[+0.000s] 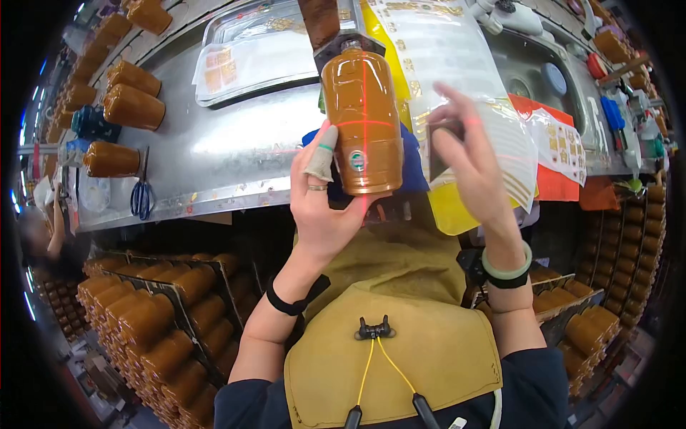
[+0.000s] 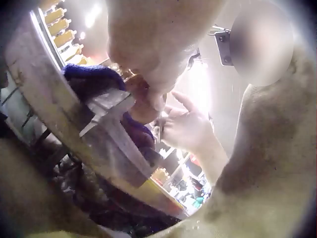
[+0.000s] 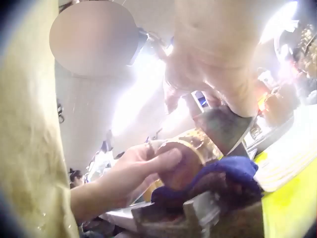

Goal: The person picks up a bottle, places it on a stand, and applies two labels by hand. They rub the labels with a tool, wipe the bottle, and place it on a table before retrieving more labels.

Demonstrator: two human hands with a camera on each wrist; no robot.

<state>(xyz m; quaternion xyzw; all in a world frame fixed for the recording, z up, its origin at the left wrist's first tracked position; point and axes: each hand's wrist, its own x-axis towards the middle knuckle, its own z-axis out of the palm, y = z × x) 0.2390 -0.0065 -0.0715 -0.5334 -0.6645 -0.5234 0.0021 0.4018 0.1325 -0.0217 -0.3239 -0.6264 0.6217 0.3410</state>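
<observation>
A glossy brown bottle [image 1: 362, 121] lies with its neck pointing away from me, crossed by red light lines. It bears a small round green-and-white mark [image 1: 357, 159] near its base. My left hand [image 1: 321, 218] holds the bottle at its base and left side; a cloth finger cover [image 1: 321, 154] and a ring are on it. Blue cloth [image 3: 218, 173] lies under the bottle. To the right of the bottle, my right hand [image 1: 473, 168] pinches a dark flat blade-like piece [image 3: 225, 128] between thumb and fingers, apart from the bottle.
Printed decal sheets [image 1: 446, 50] lie on yellow plastic to the right, near a sink [image 1: 525, 61]. A metal tray [image 1: 261, 79] with sheets stands at the back left. Scissors [image 1: 141, 196] and several brown bottles [image 1: 133, 107] are left. Racked bottles [image 1: 136, 307] stand below the bench.
</observation>
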